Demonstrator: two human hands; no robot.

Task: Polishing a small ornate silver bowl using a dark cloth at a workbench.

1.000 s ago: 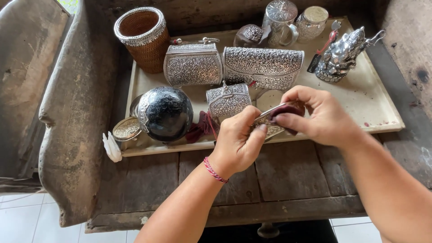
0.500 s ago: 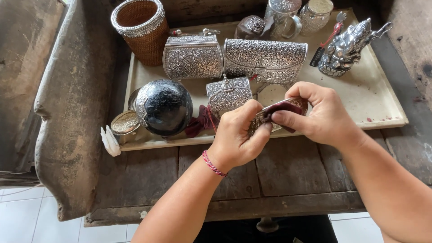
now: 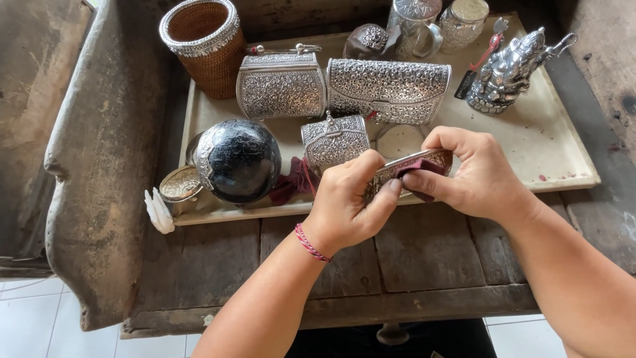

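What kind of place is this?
Probably a silver craft workshop or stall: ornate silver purses and a silver figurine sit on a tray atop a worn wooden bench.

It looks like a craft shop: a cream tray on a worn wooden bench displays embossed silver clutch boxes, a deity figurine and a rattan basket.
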